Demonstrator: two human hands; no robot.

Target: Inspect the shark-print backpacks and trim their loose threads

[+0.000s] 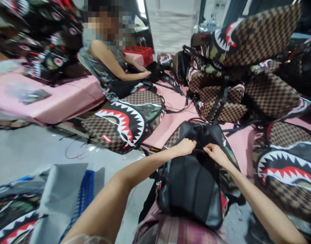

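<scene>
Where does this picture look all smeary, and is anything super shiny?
In the head view, the bag pile at the upper left is smeary; in the head view, the floor shows small white glare spots; also in the head view, blocky squares cover the seated person's head, while the left hand, right hand and black backpack look clearer than that pile.

Your left hand (187, 146) and right hand (215, 153) pinch the black-backed backpack (193, 184), which reaches from your lap (179, 232) to the pink table (243, 145). A shark-mouth backpack (125, 120) lies left, near a seated co-worker (108, 62); checkered bags (218, 86) pile up ahead.
</scene>
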